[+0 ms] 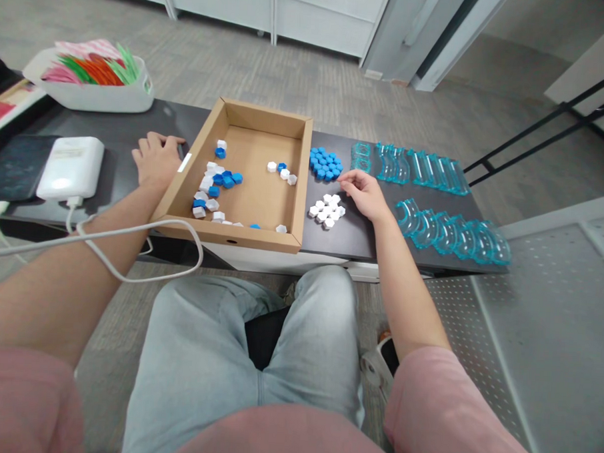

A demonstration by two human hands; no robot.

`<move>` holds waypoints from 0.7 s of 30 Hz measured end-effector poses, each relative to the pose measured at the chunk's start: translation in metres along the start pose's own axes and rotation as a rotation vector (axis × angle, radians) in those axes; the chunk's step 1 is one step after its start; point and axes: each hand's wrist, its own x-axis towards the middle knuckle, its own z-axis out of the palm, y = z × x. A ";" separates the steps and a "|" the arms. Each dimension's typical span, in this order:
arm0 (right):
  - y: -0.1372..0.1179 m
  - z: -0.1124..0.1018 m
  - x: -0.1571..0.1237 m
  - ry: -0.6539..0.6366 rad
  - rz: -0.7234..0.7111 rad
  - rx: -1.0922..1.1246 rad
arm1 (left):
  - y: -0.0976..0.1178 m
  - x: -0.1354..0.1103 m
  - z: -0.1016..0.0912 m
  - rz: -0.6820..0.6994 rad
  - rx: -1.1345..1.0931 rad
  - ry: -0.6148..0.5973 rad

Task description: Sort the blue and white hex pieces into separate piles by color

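Note:
My left hand rests on the dark table against the left side of a shallow cardboard box, its fingers apart and bent a little. A small dark object lies by its fingertips, partly hidden. Inside the box are scattered blue hexagonal pieces and white hexagonal pieces. Right of the box, my right hand has thumb and fingers drawn together at the edge of a tight blue hexagon cluster; whether a piece is pinched there is hidden. Nearer me sits a white hexagon cluster.
Clear teal plastic parts stand in rows on the right, with curved teal pieces nearer me. On the left are a white charger, a dark tablet and a white basket. A white cable crosses above my left forearm.

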 end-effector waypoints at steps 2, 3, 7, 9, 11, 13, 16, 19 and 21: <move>0.000 0.000 0.000 0.001 -0.009 0.005 | 0.000 0.000 0.000 0.003 0.000 0.001; 0.000 0.000 0.000 0.000 -0.011 0.006 | 0.000 0.000 0.000 0.006 -0.002 0.000; 0.000 0.000 0.000 0.004 0.003 0.000 | 0.000 0.000 -0.001 0.008 0.000 -0.010; 0.000 0.000 0.000 0.010 0.004 -0.005 | -0.001 0.001 0.000 0.004 0.008 -0.012; 0.000 0.000 0.000 0.011 0.001 -0.009 | -0.002 0.003 0.001 0.004 0.011 -0.011; 0.000 -0.001 0.000 0.006 0.001 -0.016 | -0.004 0.004 0.002 0.010 0.006 -0.007; 0.000 -0.002 0.001 -0.001 -0.003 -0.024 | -0.006 0.005 0.003 0.019 -0.004 -0.011; 0.000 -0.002 0.000 0.006 -0.009 -0.023 | -0.004 0.004 0.001 0.022 -0.007 -0.023; -0.001 -0.003 0.000 0.015 -0.006 -0.022 | -0.002 0.002 0.000 0.018 -0.007 -0.026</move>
